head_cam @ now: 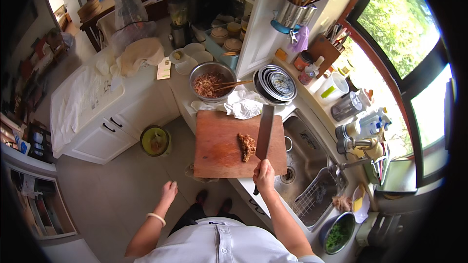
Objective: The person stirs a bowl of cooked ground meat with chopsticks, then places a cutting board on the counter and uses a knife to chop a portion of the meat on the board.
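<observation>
My right hand [264, 174] grips the handle of a Chinese cleaver [265, 131], its broad blade pointing away from me over the right side of a wooden cutting board [215, 146]. Just left of the blade lies a small heap of chopped brown food [247, 147], perhaps minced meat. My left hand [169, 191] hangs over the floor, left of the board, with its fingers curled and nothing visible in them. Beyond the board stands a steel bowl [193, 76] of minced reddish filling, and a pair of chopsticks [234, 84] rests in it.
Crumpled white paper [244, 104] and stacked metal bowls [275, 83] sit behind the board. A steel sink [307, 142] adjoins its right side. Chopped greens fill a bowl [354, 223] at lower right. A green bin [167, 149] stands on the floor. The left counter holds a phone [163, 68].
</observation>
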Tool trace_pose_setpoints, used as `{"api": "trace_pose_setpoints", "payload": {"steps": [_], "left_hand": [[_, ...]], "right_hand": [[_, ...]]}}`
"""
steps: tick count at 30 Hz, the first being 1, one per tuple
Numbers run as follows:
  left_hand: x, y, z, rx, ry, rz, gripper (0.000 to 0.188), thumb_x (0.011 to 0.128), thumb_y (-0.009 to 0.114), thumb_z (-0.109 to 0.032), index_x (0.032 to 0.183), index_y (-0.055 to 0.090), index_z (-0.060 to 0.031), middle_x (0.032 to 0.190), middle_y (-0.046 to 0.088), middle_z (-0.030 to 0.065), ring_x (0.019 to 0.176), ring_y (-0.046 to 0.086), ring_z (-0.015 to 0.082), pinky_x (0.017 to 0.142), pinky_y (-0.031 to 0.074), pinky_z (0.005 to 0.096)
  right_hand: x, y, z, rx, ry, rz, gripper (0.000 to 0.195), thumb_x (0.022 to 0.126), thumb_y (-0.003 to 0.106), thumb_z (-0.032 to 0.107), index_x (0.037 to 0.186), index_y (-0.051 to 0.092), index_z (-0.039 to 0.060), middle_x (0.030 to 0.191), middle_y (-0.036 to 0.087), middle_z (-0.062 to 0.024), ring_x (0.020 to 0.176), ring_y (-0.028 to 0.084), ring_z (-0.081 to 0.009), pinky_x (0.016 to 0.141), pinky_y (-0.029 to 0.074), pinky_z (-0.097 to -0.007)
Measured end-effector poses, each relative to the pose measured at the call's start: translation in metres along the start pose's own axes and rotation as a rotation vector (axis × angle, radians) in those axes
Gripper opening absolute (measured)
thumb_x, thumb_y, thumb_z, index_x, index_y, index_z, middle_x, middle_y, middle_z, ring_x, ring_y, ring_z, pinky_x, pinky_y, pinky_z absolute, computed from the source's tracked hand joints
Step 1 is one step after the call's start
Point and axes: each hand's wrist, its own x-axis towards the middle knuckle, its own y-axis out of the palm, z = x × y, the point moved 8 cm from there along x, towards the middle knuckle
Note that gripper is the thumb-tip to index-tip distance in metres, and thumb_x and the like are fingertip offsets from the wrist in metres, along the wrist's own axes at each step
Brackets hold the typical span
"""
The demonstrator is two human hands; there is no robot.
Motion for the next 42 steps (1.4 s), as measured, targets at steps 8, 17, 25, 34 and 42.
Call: {"api": "trace_pose_setpoints", "payload": {"steps": [8,17,25,34,42], "left_hand": [[-0.084,-0.115,0.090,0.816,-0.089,-0.139,0.039,0.084,0.046,-0.032,0.073,0.061,0.0023,0.076,0.059,0.0245,0.075,0.057,0.0428,0.070,0.043,0.0496],[-0.089,-0.074,0.103,0.566,-0.186,-0.047,0.039,0.085,0.047,-0.032,0.072,0.058,0.0035,0.068,0.056,0.0238,0.067,0.058,0.0381,0.064,0.043,0.0464],[-0.076,-0.055,0.062,0.709,-0.038,-0.055,0.043,0.086,0.048,-0.036,0.071,0.058,0.0035,0.073,0.056,0.0265,0.071,0.057,0.0430,0.065,0.044,0.0470],[-0.085,-0.076,0.094,0.772,-0.142,-0.051,0.040,0.084,0.047,-0.034,0.077,0.063,0.0022,0.079,0.059,0.0258,0.078,0.058,0.0434,0.072,0.045,0.0492],[-0.089,-0.075,0.095,0.757,-0.199,-0.031,0.040,0.084,0.048,-0.037,0.080,0.064,-0.0001,0.083,0.060,0.0258,0.080,0.058,0.0430,0.074,0.045,0.0493]], "right_hand": [[0.006,-0.003,-0.019,-0.400,-0.017,-0.027,0.044,0.097,0.035,0.038,0.074,0.048,0.0024,0.057,0.050,-0.0071,0.045,0.050,-0.0174,0.044,0.041,-0.0314],[0.022,-0.002,-0.035,-0.499,-0.069,0.045,0.042,0.097,0.036,0.034,0.073,0.048,0.0021,0.057,0.050,-0.0073,0.045,0.049,-0.0177,0.044,0.040,-0.0330],[0.029,0.006,-0.020,-0.639,-0.133,0.057,0.042,0.097,0.033,0.031,0.073,0.048,0.0007,0.058,0.053,-0.0146,0.051,0.054,-0.0286,0.050,0.044,-0.0397],[0.011,0.009,0.016,-0.496,-0.011,0.035,0.039,0.097,0.034,0.029,0.074,0.050,0.0009,0.061,0.054,-0.0191,0.059,0.054,-0.0386,0.055,0.042,-0.0441],[0.016,-0.001,-0.001,-0.530,0.022,0.004,0.037,0.096,0.037,0.028,0.079,0.052,-0.0015,0.071,0.057,-0.0261,0.072,0.055,-0.0464,0.064,0.043,-0.0514]]}}
